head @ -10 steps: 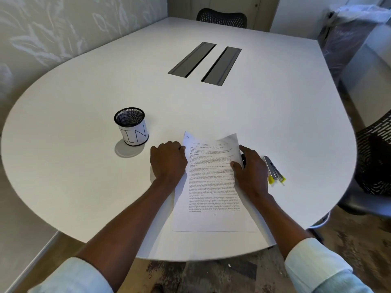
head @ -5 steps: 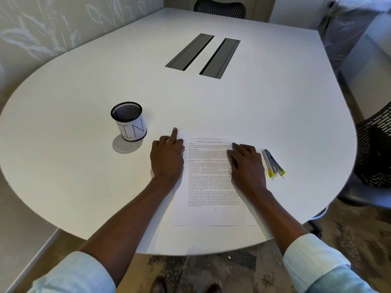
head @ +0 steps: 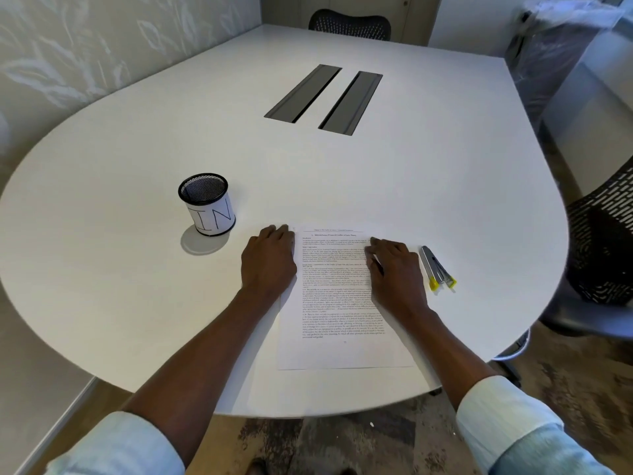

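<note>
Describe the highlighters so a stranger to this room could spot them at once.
On the white table, find the printed sheet at the near edge. Just right of the right hand resting on it lie two highlighters, side by side. They are the only slim grey sticks with yellow ends; the mesh cup marked IN stands left of the sheet.

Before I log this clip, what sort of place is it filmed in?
Most likely an office meeting room: a large white table with two cable hatches in its middle, mesh office chairs around it, and a printed sheet near a mesh pen cup.
</note>
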### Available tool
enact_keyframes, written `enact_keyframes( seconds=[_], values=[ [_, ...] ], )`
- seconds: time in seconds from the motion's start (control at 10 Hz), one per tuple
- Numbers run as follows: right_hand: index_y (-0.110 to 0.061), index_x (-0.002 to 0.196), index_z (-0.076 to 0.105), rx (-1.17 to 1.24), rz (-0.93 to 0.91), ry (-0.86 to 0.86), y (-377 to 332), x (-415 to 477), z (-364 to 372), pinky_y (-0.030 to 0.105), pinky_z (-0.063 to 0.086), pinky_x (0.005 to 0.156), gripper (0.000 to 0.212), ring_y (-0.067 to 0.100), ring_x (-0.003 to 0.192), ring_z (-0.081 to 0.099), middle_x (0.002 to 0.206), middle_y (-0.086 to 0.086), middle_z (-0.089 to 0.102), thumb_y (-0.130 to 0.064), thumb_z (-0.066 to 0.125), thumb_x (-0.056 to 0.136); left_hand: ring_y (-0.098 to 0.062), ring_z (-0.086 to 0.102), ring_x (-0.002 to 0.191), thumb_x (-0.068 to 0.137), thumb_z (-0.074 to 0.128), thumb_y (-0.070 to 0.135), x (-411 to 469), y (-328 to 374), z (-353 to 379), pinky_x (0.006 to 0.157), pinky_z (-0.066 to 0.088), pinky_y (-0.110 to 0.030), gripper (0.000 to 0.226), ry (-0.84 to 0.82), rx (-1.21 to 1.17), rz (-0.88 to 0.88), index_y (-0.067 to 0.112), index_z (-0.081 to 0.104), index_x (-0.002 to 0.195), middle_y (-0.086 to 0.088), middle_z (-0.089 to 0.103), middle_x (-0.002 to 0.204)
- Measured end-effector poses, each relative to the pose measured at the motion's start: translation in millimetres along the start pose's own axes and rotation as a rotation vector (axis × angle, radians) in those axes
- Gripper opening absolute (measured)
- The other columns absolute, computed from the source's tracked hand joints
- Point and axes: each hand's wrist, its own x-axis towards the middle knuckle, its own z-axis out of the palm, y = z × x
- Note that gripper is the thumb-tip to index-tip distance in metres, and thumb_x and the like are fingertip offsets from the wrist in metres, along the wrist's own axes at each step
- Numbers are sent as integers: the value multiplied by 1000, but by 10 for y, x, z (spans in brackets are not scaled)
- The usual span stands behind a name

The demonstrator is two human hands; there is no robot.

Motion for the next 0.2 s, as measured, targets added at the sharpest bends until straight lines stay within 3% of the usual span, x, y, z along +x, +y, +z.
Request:
enact_keyframes(
  seconds=[0.1,0.2],
  values=[
    [-11,125,75,46,36,-9,-33,18,-47,46,44,111,25,27,139,58,143,3,70,-13,61,104,-27,55,140,106,50,22,30,7,-50,99,44,-40,30,-33,-23,8,14,69,128,-3,66,144],
    [-10,130,72,66,73,20,-121,39,-155,42,42,115,29,25,141,56,147,4,67,-12,62,103,-29,37,158,109,51,44,28,1,-101,115,43,-48,56,-69,-98,-15,10,52,153,-10,38,172]
  ],
)
